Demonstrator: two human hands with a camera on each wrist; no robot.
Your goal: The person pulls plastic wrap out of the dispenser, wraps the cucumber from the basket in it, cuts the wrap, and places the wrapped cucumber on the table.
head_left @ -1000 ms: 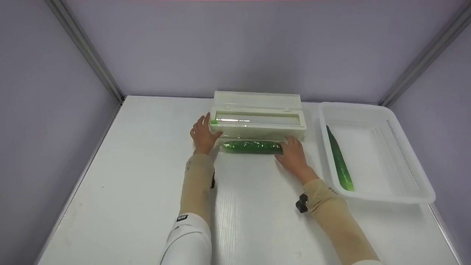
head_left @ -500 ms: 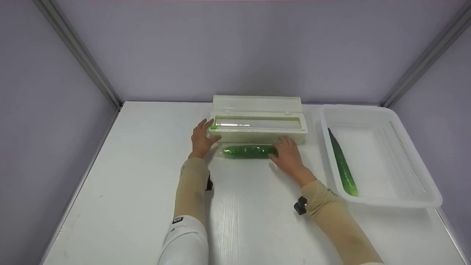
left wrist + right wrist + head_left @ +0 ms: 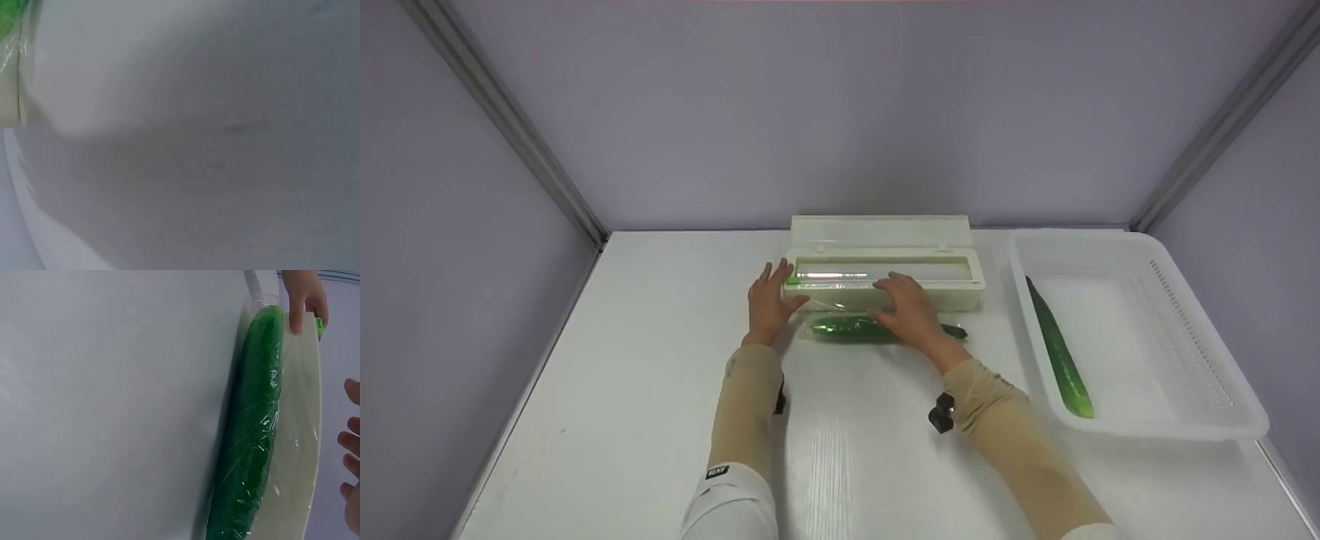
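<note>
Right hand (image 3: 911, 311), fingers extended and relaxed, resting atop wrapped cucumber (image 3: 847, 328), gripping nothing. Left hand (image 3: 769, 304) flat, thumb against left end of film dispenser (image 3: 885, 279). Cucumber lying on table (image 3: 645, 375), just in front of dispenser. Second cucumber (image 3: 1057, 352) in white basket (image 3: 1200, 420), well apart.

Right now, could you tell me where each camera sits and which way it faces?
Head: above, facing forward and down at the wrap dispenser, wrapped cucumber, tray; both hands and forearms show.
Left wrist: close to the table, blurred; no hand shows.
Right wrist: low, along the wrapped cucumber; right fingertips, left hand.
Head and right wrist share the cucumber, dispenser.
</note>
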